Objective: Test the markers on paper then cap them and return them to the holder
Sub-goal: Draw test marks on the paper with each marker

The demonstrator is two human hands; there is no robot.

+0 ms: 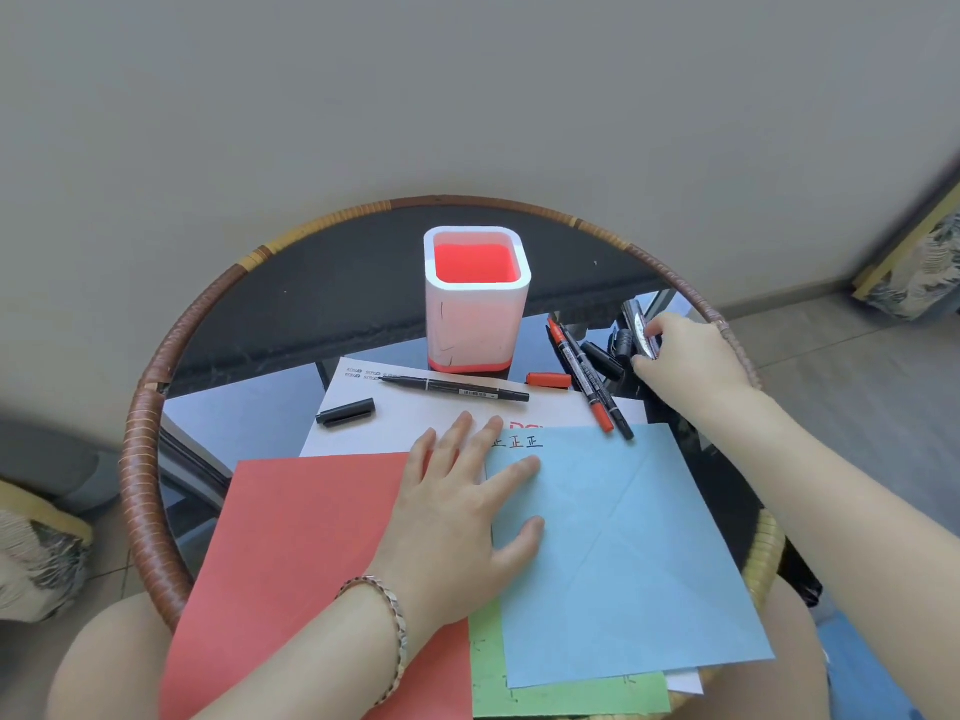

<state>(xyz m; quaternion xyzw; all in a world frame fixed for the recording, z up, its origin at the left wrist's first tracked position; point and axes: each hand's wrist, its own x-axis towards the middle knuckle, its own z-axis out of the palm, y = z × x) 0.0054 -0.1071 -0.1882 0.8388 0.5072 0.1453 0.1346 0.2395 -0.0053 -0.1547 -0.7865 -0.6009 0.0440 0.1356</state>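
Note:
A white holder [477,319] with a red inside stands empty at the table's middle. An uncapped black marker [454,387] lies on white paper [415,413] in front of it, its black cap [347,412] to the left. A red marker [582,381] and another black marker [602,394] lie uncapped side by side to the right, with a red cap [548,379] and a black cap [602,359] nearby. My right hand [685,356] grips a thick silver-black marker [638,324] at the table's right edge. My left hand [467,506] rests flat on the blue paper [623,553] and red paper [301,563].
The round glass table has a wicker rim [150,407]. A green sheet [566,693] sticks out under the blue one near me. The blue paper carries small written test marks [519,442]. Cushions sit on the floor at left [36,558] and far right [919,267].

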